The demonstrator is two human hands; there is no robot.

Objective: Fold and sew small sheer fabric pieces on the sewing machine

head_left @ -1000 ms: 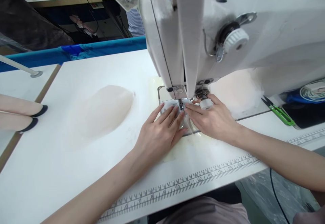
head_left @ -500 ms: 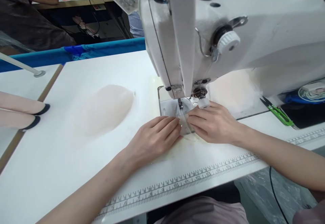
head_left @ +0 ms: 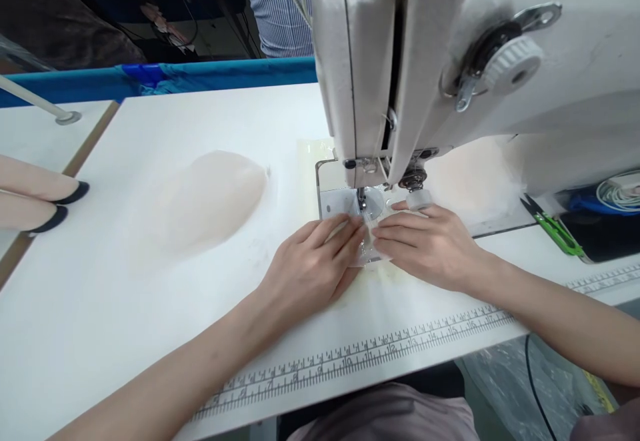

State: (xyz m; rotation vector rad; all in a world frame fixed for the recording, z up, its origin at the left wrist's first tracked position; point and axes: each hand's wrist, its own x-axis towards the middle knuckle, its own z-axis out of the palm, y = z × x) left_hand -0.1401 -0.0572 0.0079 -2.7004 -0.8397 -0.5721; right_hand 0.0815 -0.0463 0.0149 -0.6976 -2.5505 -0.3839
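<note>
A white sewing machine (head_left: 370,74) stands over the table, its presser foot (head_left: 361,197) and needle area just beyond my fingertips. A small piece of sheer, see-through fabric (head_left: 370,254) lies at the metal needle plate (head_left: 334,202), partly covered by my fingers. My left hand (head_left: 315,261) is closed on the fabric's left side, fingers bent and close together. On the right side, my right hand (head_left: 433,244) has its fingers together on the fabric and its thumb hidden. The fabric's outline is hard to make out.
Green-handled thread snips (head_left: 557,231) and a dark phone-like slab (head_left: 605,234) lie at right. A printed ruler (head_left: 345,364) runs along the table's front edge. Two pale, black-ended rolls (head_left: 35,194) jut in from the left. Other people sit behind the blue cloth edging (head_left: 225,77).
The camera view has shifted, so the machine head looks larger and farther right. My left fingers have moved slightly closer to the presser foot. My right fingers have straightened somewhat.
</note>
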